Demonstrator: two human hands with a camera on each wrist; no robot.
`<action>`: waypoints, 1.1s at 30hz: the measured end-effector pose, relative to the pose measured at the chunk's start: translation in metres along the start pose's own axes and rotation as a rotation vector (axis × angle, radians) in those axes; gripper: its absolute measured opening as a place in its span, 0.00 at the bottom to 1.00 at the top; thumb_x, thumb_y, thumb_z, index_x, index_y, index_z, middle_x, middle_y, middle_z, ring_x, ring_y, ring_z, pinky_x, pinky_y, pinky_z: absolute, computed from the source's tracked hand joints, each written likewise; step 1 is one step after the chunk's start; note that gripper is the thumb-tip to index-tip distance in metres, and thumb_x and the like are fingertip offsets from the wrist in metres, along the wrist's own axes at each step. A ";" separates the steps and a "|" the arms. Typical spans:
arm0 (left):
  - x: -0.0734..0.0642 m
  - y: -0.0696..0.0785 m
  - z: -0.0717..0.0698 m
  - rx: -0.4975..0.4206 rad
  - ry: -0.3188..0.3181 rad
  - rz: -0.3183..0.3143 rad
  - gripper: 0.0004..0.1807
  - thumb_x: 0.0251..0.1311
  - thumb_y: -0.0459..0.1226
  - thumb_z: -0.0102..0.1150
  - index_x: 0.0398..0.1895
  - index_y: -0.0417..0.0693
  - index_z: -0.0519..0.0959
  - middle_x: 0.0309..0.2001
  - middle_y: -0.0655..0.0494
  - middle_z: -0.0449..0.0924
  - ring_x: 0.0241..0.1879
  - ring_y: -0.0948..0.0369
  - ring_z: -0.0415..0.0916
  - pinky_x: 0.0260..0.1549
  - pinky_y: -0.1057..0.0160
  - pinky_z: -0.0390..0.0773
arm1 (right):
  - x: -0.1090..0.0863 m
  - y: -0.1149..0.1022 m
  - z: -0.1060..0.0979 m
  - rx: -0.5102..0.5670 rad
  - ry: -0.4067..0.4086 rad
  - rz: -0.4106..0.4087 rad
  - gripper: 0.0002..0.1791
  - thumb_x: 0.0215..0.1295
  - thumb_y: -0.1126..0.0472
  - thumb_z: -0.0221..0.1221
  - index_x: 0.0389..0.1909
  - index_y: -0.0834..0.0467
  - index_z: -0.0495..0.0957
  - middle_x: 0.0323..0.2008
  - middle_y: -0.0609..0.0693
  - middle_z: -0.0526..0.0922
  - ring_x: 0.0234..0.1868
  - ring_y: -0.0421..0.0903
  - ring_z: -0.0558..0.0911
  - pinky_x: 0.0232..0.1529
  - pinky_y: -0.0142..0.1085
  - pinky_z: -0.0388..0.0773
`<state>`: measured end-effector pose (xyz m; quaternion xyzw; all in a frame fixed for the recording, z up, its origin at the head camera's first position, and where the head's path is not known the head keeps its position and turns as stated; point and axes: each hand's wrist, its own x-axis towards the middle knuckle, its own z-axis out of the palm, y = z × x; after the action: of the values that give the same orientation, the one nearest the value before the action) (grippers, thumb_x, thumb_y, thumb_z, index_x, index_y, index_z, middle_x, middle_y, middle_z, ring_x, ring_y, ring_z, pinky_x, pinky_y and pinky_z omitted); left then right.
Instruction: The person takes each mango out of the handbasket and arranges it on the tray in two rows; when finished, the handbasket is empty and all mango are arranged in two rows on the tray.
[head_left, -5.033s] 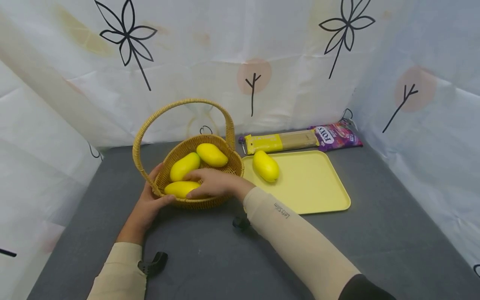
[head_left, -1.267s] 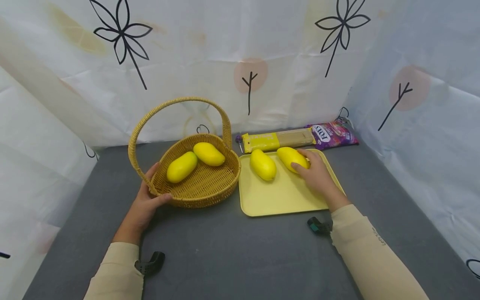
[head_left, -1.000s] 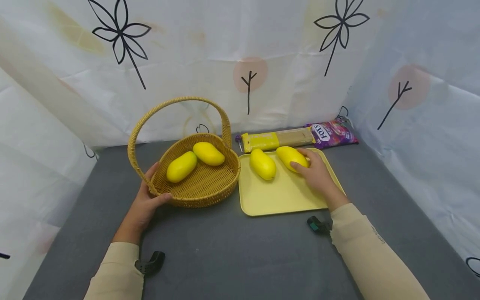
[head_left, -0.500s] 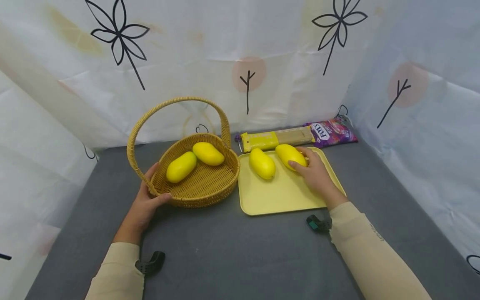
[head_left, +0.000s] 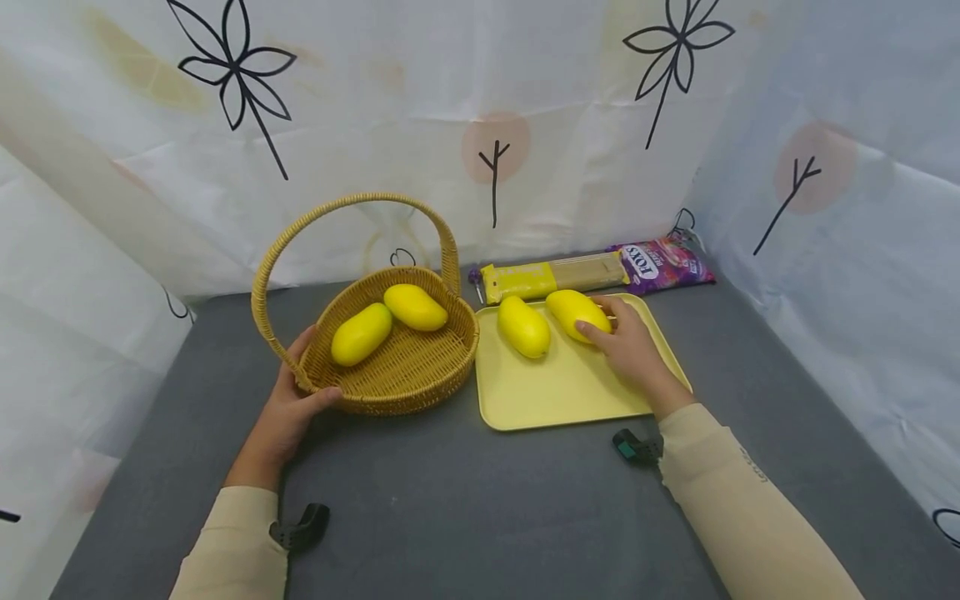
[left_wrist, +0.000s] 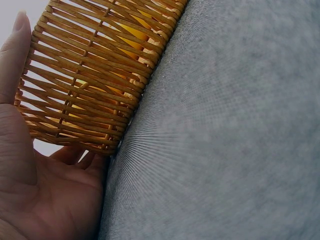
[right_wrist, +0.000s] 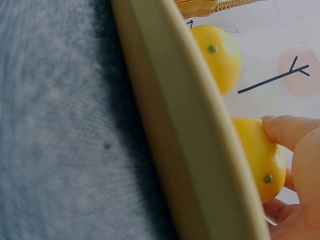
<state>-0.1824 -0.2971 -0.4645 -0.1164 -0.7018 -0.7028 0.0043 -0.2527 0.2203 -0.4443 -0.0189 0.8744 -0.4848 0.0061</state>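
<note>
On the yellow tray [head_left: 540, 400], my right hand [head_left: 632, 346] holds a yellow mango [head_left: 573, 312] between thumb and fingers. Another mango [head_left: 523, 327] lies just left of it on the same tray. The right wrist view has the tray's edge [right_wrist: 190, 120] partly covering the held mango [right_wrist: 260, 160]. With its thumb at the front rim and fingers round the side, my left hand [head_left: 287, 417] grips the wicker basket [head_left: 405, 367]. Inside the basket rest one mango [head_left: 362, 335] and a second mango [head_left: 416, 307]. In the left wrist view, the woven wall [left_wrist: 95, 65] stands beside the thumb.
Behind the tray lie a yellow noodle-like pack [head_left: 555, 277], a purple Fox's bag [head_left: 663, 264] and a small purple-topped item [head_left: 476, 277]. The basket's tall handle [head_left: 360, 200] arches upward. Patterned cloth [head_left: 570, 167] encloses the grey table [head_left: 465, 517].
Five seconds ago my right hand was on a third mango in the basket; that mango is now on the tray. Lately it has shifted slightly left, towards its neighbour. My left hand stays at the basket.
</note>
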 end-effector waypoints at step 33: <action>0.001 -0.007 -0.004 0.003 -0.026 0.041 0.54 0.73 0.25 0.67 0.91 0.60 0.46 0.87 0.47 0.41 0.77 0.56 0.56 0.65 0.68 0.67 | -0.004 -0.001 0.001 -0.035 0.006 -0.007 0.42 0.81 0.41 0.62 0.83 0.61 0.62 0.73 0.67 0.68 0.70 0.67 0.70 0.72 0.62 0.64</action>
<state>-0.1855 -0.3011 -0.4710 -0.1398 -0.7003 -0.6999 0.0100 -0.2488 0.2194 -0.4438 -0.0207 0.8826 -0.4697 0.0017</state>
